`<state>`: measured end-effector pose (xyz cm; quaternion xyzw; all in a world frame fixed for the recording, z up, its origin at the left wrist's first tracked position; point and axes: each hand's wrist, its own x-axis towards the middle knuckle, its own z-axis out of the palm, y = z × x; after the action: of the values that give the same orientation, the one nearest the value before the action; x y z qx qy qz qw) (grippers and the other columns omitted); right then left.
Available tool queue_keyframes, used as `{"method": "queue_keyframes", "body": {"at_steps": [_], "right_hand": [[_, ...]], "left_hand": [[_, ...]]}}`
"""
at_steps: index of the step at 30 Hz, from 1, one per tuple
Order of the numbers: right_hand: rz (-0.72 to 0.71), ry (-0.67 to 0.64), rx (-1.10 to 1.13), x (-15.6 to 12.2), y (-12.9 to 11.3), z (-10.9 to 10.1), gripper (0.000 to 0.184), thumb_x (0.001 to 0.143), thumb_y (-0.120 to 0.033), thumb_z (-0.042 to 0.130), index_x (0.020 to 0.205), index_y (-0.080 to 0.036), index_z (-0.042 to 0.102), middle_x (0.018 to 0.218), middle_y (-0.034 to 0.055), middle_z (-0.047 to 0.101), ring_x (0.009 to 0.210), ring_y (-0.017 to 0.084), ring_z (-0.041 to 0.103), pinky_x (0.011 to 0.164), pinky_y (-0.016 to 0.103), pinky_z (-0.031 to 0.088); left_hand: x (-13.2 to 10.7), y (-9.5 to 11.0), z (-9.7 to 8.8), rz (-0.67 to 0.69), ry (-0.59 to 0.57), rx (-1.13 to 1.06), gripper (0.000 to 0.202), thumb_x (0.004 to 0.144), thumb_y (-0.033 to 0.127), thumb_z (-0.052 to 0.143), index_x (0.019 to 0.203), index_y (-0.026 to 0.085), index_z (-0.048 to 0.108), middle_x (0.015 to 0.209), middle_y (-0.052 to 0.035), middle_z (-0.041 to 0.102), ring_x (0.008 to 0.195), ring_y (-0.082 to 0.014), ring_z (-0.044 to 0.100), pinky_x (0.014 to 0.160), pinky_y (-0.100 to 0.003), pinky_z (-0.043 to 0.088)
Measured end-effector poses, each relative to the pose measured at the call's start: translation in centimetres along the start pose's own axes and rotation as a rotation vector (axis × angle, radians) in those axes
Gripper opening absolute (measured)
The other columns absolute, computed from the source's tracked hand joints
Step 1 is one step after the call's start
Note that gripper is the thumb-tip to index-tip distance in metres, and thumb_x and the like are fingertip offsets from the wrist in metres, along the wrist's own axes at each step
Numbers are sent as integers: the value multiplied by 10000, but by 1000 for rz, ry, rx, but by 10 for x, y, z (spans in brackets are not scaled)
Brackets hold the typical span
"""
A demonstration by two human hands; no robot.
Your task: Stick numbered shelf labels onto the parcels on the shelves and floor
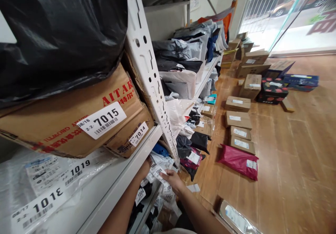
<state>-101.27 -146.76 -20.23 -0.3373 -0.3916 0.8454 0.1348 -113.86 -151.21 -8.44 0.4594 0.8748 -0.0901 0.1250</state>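
Observation:
My right hand (pixel 172 179) is down at a lower shelf, its fingers pinched on a white-labelled parcel (pixel 158 171) numbered 1009. My left hand (pixel 145 167) reaches under the shelf edge among the same stack of parcels; its fingers are mostly hidden behind the shelf. Another labelled parcel (pixel 140 195) numbered 1004 lies just below. Above them, a brown carton (pixel 78 122) labelled 7015 and a smaller box (pixel 131 136) labelled 7014 sit on the white metal shelf (pixel 126 172).
A black plastic bag (pixel 60 31) rests on top of the carton. A white shelf upright (pixel 152 76) runs diagonally. Grey and white mailers fill the far shelves. Cardboard boxes (pixel 237 119) and a red mailer (pixel 238 161) lie on the wooden floor.

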Motion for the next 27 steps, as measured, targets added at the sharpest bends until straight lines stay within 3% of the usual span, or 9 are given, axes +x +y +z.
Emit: {"method": "queue_keyframes", "body": {"at_steps": [3,5,10,12,14,16,21,24,27], "right_hand": [[47,50,27,-11,11,-4,539,493,-685,695,438,-211,444,405,-43,431,404,91,358,435,256,269],[69,37,44,-19,16,-9,566,465,-698,704,414,-219,406,376,-52,398,383,84,332,420,255,251],[78,-92,73,-45,7,-40,516,438,-617,780,573,-161,582,499,-18,563,437,90,448,461,228,315],[47,-140,75,-51,-5,-51,485,464,-556,809,633,-145,613,567,4,613,497,106,510,504,229,352],[-6,-175,78,-50,-17,-55,448,472,-487,838,651,-155,597,589,-8,619,524,106,525,536,230,368],[-60,-205,81,-43,-28,-52,437,485,-451,848,690,-173,579,613,-26,622,533,104,523,554,233,375],[-172,-208,65,-21,-42,-28,428,578,-552,764,665,-182,568,566,-43,566,509,96,472,543,234,343],[-211,-181,40,-9,-40,-8,460,568,-611,731,660,-185,584,552,-30,556,526,126,495,571,262,371],[-236,-102,-2,4,-32,12,552,514,-714,680,605,-181,571,504,-23,515,514,141,476,547,272,364]], "left_hand": [[0,0,4,-25,9,26,262,883,243,530,1116,131,569,1197,-101,586,1125,-237,541,988,-490,408],[-1,1,7,-28,26,22,264,879,215,525,1121,120,570,1196,-116,592,1136,-240,537,1010,-476,388],[-9,6,0,-54,148,-36,245,841,146,498,1052,88,607,1097,-200,627,1155,-355,499,1029,-523,326],[-14,8,-9,17,186,-74,231,823,117,488,1012,154,615,1094,-157,631,1149,-336,493,1028,-506,323],[-18,7,-17,155,171,-119,196,772,73,518,859,213,624,1017,-68,650,1076,-261,530,1014,-412,354],[-20,4,-23,247,138,-164,192,703,31,546,737,214,593,886,-15,647,939,-206,569,936,-334,410],[-25,-7,-29,281,52,-283,166,657,53,593,729,203,605,771,-11,643,772,-171,592,737,-250,458],[-26,-10,-29,306,-9,-348,128,719,112,560,643,205,603,738,5,650,758,-150,607,723,-219,462],[-23,-10,-29,241,4,-371,245,852,147,367,807,201,602,795,-1,654,802,-141,618,767,-223,473]]}}
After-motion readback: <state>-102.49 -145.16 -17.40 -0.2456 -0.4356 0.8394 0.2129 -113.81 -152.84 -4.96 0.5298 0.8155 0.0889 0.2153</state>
